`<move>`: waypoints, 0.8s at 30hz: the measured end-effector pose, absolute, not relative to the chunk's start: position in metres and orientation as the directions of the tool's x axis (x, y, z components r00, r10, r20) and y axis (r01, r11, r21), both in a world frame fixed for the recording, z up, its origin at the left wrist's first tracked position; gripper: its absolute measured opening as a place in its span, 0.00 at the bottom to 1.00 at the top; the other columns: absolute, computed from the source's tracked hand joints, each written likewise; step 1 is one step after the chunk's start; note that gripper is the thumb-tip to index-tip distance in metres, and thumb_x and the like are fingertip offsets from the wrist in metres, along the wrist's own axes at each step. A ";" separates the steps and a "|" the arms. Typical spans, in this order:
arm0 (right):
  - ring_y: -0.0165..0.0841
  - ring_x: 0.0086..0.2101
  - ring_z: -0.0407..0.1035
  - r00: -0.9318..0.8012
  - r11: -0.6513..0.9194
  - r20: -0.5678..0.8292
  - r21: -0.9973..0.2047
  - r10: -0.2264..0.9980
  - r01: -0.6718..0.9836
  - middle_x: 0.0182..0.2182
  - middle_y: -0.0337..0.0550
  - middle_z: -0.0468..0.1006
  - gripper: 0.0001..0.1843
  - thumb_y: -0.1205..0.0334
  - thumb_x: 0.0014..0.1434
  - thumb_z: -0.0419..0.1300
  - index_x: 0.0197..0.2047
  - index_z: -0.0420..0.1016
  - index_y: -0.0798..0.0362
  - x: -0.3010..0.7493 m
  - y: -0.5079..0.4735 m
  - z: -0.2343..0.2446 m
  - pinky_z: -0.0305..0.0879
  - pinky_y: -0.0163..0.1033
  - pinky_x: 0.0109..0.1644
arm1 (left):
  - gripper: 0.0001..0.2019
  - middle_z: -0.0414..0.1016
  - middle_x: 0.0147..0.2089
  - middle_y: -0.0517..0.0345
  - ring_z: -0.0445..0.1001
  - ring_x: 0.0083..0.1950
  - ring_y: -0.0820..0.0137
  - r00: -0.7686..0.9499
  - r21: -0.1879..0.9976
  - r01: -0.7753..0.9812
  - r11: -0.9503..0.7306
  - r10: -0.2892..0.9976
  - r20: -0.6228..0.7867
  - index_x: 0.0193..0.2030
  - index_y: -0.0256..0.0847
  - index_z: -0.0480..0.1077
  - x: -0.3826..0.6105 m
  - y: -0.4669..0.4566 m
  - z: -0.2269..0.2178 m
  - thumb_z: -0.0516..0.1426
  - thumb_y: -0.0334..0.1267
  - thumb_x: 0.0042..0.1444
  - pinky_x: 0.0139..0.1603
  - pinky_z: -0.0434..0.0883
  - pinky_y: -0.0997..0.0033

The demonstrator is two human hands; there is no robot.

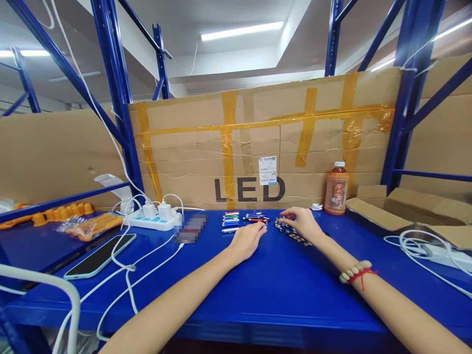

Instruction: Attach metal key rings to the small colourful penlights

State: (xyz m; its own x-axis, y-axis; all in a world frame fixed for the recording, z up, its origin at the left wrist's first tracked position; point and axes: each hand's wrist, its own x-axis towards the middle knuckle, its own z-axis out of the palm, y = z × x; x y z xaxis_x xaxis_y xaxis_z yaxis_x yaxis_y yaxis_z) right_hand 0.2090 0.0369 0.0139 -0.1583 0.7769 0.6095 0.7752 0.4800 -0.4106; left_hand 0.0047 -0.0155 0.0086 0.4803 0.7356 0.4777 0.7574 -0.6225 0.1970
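Note:
My left hand (246, 242) rests on the blue tabletop, its fingers bent and pressed together beside a small pile of coloured metal tubes (254, 215). Something small and shiny shows at its fingertips; I cannot make out what. My right hand (304, 225) reaches over a cluster of small metallic parts (283, 226), fingers apart and tips just above or touching them. Several dark bronze-coloured round pieces (300, 239) trail from that cluster under the wrist. Left of the pile, slim tubes in green, red, blue and silver (230, 222) lie in a neat column.
A white power strip (153, 221) with plugs and loose cables stands left, near a phone (101, 255) and a blurred-out object (191, 229). An orange bottle (337, 189) stands back right, beside an open cardboard box (416, 211) and a coiled white cable (413, 246). Cardboard (184, 162) walls the back.

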 end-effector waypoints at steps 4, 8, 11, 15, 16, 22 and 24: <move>0.30 0.31 0.69 -0.193 0.499 0.597 -0.403 0.779 0.767 0.31 0.41 0.75 0.09 0.61 0.48 0.59 0.34 0.75 0.55 0.203 0.034 0.016 0.64 0.33 0.38 | 0.14 0.72 0.41 0.58 0.71 0.41 0.69 0.484 0.194 0.756 -0.626 0.733 0.478 0.42 0.42 0.62 0.005 -0.014 0.008 0.39 0.41 0.62 0.38 0.65 0.73; 0.29 0.31 0.68 -0.242 0.511 0.584 -0.352 0.775 0.784 0.33 0.41 0.75 0.09 0.67 0.48 0.58 0.35 0.74 0.55 0.207 0.037 0.012 0.64 0.33 0.39 | 0.14 0.71 0.42 0.59 0.70 0.42 0.69 0.497 0.188 0.740 -0.646 0.713 0.496 0.43 0.43 0.62 0.004 -0.011 0.005 0.38 0.41 0.62 0.38 0.64 0.73; 0.27 0.31 0.68 -0.237 0.503 0.584 -0.350 0.777 0.790 0.35 0.41 0.74 0.11 0.69 0.48 0.57 0.37 0.74 0.55 0.209 0.037 0.011 0.63 0.32 0.39 | 0.14 0.71 0.41 0.59 0.71 0.41 0.69 0.496 0.192 0.739 -0.646 0.714 0.494 0.42 0.43 0.61 0.003 -0.010 0.004 0.38 0.42 0.62 0.38 0.64 0.73; 0.26 0.31 0.68 -0.246 0.517 0.587 -0.351 0.771 0.781 0.36 0.40 0.74 0.13 0.71 0.47 0.58 0.37 0.74 0.55 0.209 0.036 0.011 0.63 0.30 0.38 | 0.14 0.71 0.42 0.58 0.70 0.42 0.68 0.494 0.196 0.742 -0.641 0.720 0.487 0.43 0.43 0.61 0.004 -0.009 0.004 0.38 0.42 0.62 0.38 0.64 0.73; 0.26 0.32 0.68 -0.254 0.521 0.586 -0.347 0.770 0.779 0.36 0.40 0.74 0.13 0.71 0.46 0.58 0.38 0.74 0.54 0.209 0.036 0.011 0.63 0.30 0.38 | 0.14 0.71 0.42 0.58 0.70 0.42 0.68 0.494 0.196 0.743 -0.640 0.723 0.483 0.43 0.43 0.61 0.004 -0.009 0.004 0.38 0.42 0.62 0.38 0.64 0.73; 0.26 0.32 0.68 -0.245 0.460 0.522 -0.334 0.817 0.823 0.30 0.39 0.76 0.08 0.70 0.47 0.59 0.32 0.76 0.53 0.207 0.033 0.014 0.61 0.27 0.35 | 0.13 0.71 0.42 0.59 0.70 0.42 0.68 0.503 0.195 0.744 -0.639 0.728 0.467 0.43 0.43 0.61 0.006 -0.009 0.004 0.39 0.42 0.61 0.37 0.63 0.73; 0.26 0.31 0.68 -0.248 0.437 0.507 -0.297 0.826 0.849 0.31 0.38 0.75 0.06 0.66 0.48 0.60 0.32 0.76 0.52 0.203 0.029 0.016 0.59 0.27 0.32 | 0.13 0.71 0.42 0.59 0.70 0.42 0.68 0.505 0.195 0.744 -0.639 0.729 0.462 0.43 0.43 0.61 0.006 -0.009 0.004 0.39 0.42 0.62 0.37 0.63 0.74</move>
